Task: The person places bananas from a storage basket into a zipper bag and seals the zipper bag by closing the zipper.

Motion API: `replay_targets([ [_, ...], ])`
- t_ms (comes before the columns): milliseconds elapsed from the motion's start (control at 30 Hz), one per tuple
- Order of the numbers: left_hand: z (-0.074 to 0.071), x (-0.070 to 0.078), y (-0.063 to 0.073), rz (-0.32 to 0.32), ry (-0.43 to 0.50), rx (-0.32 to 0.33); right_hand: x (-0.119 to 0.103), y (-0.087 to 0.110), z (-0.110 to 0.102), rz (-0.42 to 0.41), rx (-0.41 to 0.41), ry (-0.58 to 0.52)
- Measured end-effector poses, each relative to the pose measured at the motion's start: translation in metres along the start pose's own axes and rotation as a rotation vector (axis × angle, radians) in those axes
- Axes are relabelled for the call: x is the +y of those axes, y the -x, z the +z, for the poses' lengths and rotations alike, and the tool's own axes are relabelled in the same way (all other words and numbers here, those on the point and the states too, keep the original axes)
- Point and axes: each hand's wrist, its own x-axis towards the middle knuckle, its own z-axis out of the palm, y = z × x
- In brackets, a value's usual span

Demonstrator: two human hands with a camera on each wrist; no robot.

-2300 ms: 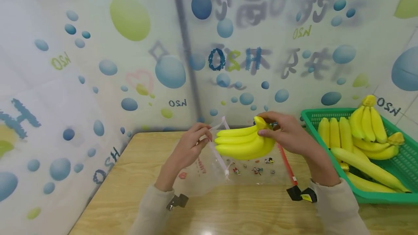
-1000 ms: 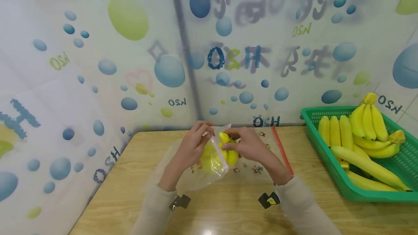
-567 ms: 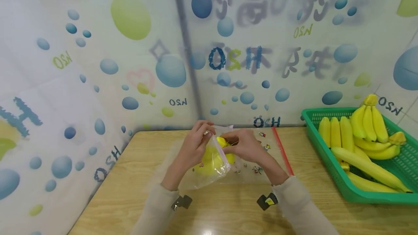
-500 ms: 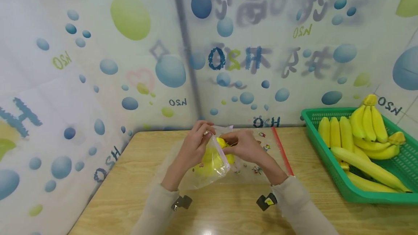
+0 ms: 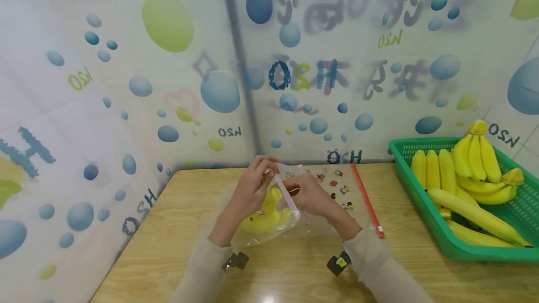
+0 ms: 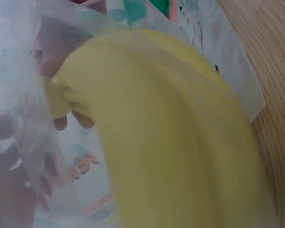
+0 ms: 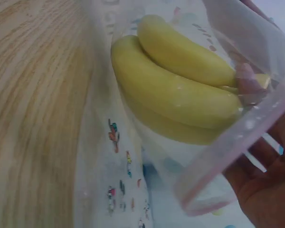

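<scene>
A bunch of yellow bananas (image 5: 258, 216) lies inside a clear zip bag (image 7: 96, 190) with small printed figures and a pale pink slider strip (image 5: 286, 194). My left hand (image 5: 251, 185) pinches the bag's edge at the upper end of its mouth. My right hand (image 5: 310, 196) reaches through the mouth, its fingertips behind the film. In the right wrist view, the thumb (image 7: 248, 78) is at the stem end of the bananas (image 7: 180, 97). Fingertips (image 6: 83, 119) of that hand also show at the stem in the left wrist view, around the bananas (image 6: 152, 133).
Another clear bag with cartoon prints and a red slider strip (image 5: 367, 200) lies flat under the right forearm. A green plastic basket (image 5: 421, 216) with several bananas (image 5: 476, 216) stands at the right on the wooden table (image 5: 160, 256). A patterned curtain (image 5: 202, 36) hangs behind.
My right hand has carried the banana bunch from above the bags leftward into the bag's mouth, then farther in. The left hand has kept its hold on the edge with little movement.
</scene>
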Motion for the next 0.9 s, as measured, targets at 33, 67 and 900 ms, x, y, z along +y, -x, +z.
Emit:
replay_targets([
  [33,0.000,0.000,0.000,0.002,0.001,0.002,0.002,0.000,0.001,-0.006,0.001,-0.016],
  [67,0.000,0.001,0.000,0.004,0.002,0.003,0.003,-0.001,0.003,-0.012,0.005,-0.030],
  [900,-0.009,0.006,-0.002,0.113,-0.145,0.055,0.014,-0.004,0.010,0.050,-0.127,0.016],
])
